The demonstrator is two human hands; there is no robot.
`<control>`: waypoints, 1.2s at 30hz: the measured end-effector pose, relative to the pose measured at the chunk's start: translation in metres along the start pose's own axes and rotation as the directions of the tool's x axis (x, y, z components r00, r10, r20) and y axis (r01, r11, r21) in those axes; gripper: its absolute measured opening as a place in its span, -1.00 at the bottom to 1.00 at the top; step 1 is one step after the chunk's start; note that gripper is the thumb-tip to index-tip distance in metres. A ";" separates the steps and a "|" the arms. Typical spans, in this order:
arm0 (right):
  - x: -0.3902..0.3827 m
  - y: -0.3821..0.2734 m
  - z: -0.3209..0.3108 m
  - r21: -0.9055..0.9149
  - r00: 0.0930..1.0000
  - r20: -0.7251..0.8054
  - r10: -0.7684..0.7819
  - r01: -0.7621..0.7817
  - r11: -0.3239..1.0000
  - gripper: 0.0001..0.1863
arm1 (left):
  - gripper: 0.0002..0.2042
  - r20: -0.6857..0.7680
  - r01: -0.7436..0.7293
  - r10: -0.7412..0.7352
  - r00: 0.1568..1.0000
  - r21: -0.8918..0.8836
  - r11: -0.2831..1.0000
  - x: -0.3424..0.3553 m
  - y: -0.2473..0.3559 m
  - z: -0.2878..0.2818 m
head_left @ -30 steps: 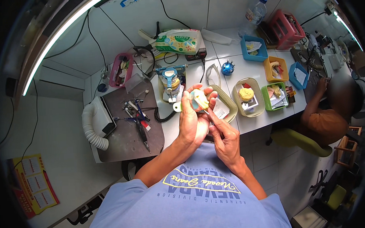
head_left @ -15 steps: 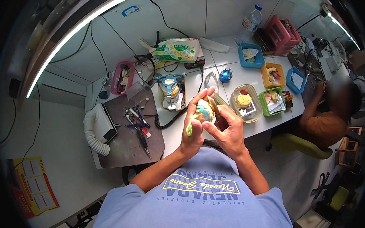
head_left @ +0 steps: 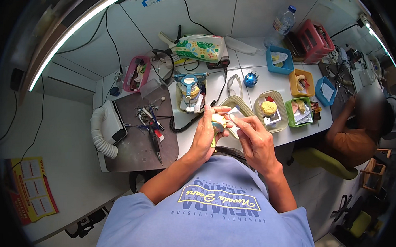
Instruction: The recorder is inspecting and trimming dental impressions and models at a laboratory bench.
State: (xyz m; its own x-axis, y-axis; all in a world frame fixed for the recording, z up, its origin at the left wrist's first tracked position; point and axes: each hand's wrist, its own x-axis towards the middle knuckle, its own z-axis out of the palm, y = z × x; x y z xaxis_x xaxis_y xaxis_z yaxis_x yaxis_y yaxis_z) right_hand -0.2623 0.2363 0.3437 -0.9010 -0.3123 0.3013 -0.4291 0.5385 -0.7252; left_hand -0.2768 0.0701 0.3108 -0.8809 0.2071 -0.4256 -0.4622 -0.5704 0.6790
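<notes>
My left hand (head_left: 203, 138) is closed round what looks like a dental impression (head_left: 218, 122), cream and blue, with a bright green handle (head_left: 213, 142) pointing down toward my shirt. Just to its right, my right hand (head_left: 257, 141) is closed, thumb and index finger reaching to the impression's right side. Whatever those fingertips pinch is too small to make out. Behind both hands lies an oval beige basket (head_left: 246, 104), partly covered by them. A second beige basket (head_left: 261, 98) to the right holds a yellow plaster model (head_left: 269, 107).
A blue articulator (head_left: 189, 85) stands in a container beyond my left hand. A handpiece (head_left: 154, 145) and small tools lie on the dark mat (head_left: 137, 159). A blue ball-shaped item (head_left: 251, 79) and coloured baskets (head_left: 309, 87) sit rightward. A co-worker (head_left: 349, 141) sits at far right.
The flat brown piece seen at my right hand is no longer visible there. My right hand has shifted slightly right and its fingers have changed to a pinch; the impression has turned in my left hand.
</notes>
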 end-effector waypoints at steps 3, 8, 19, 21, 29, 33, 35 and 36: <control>-0.005 -0.005 -0.007 -0.054 0.993 0.114 -0.028 0.034 0.998 -0.56 | -0.37 -0.074 -0.070 0.075 0.994 0.059 0.996 0.002 -0.002 0.001; -0.006 -0.006 -0.002 -0.099 0.990 0.138 -0.030 0.044 0.994 -0.57 | -0.34 -0.003 -0.171 0.175 0.985 0.189 0.967 0.003 -0.003 -0.001; -0.004 -0.014 -0.003 -0.182 0.990 0.138 -0.042 0.067 0.981 -0.53 | -0.42 0.000 -0.335 0.386 0.922 0.499 0.800 -0.002 -0.004 0.003; -0.007 -0.014 0.003 -0.128 0.995 0.100 -0.020 0.032 0.991 -0.53 | -0.43 -0.029 -0.300 0.341 0.940 0.408 0.862 -0.003 -0.003 0.006; -0.016 -0.023 0.023 0.119 0.990 -0.030 0.141 -0.136 0.984 -0.56 | -0.41 -0.063 -0.321 0.353 0.933 0.291 0.901 -0.002 -0.008 0.012; -0.022 -0.027 0.035 0.256 0.964 -0.071 0.255 -0.230 0.939 -0.56 | -0.39 -0.091 -0.351 0.383 0.919 0.254 0.901 -0.001 -0.010 0.017; -0.022 -0.026 0.035 0.328 0.951 -0.085 0.298 -0.256 0.910 -0.56 | -0.38 -0.086 -0.363 0.393 0.915 0.242 0.900 0.000 -0.009 0.016; -0.021 -0.023 0.032 0.262 0.969 -0.086 0.231 -0.202 0.944 -0.54 | -0.38 -0.061 -0.351 0.375 0.925 0.238 0.906 0.000 -0.007 0.013</control>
State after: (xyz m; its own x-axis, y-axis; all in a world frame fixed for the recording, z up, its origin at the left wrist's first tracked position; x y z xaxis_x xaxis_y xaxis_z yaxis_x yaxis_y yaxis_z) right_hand -0.2317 0.2051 0.3347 -0.9778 -0.1107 0.1778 -0.2065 0.3660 -0.9074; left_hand -0.2753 0.0844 0.3141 -0.9819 -0.0709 -0.1756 -0.1332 -0.4003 0.9067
